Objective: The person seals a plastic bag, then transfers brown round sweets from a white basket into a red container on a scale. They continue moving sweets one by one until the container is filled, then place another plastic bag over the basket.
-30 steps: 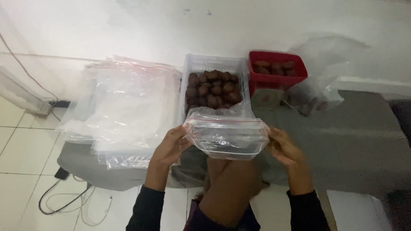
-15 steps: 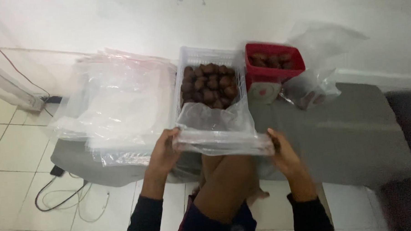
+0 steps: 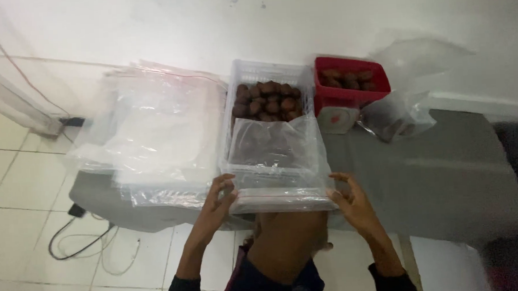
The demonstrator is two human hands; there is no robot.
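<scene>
Counter layout, from my seat

Basket [image 3: 267,96] centre; bag stack [image 3: 155,132] left of it; tub [image 3: 351,82] on scale [image 3: 338,117] right; my held bag [image 3: 277,162] overlaps the basket's near end.

Dim, soft indoor picture. The white wall [image 3: 209,21] glares brightest toward twelve o'clock; the grey mat [image 3: 443,173] darkens toward four o'clock. Slightly blurred throughout, grainy, faint shadows.

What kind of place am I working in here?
Probably a home or small-shop packing spot, low to a tiled floor: a crate of brown fruit, a stack of clear bags, and a red scale.
</scene>
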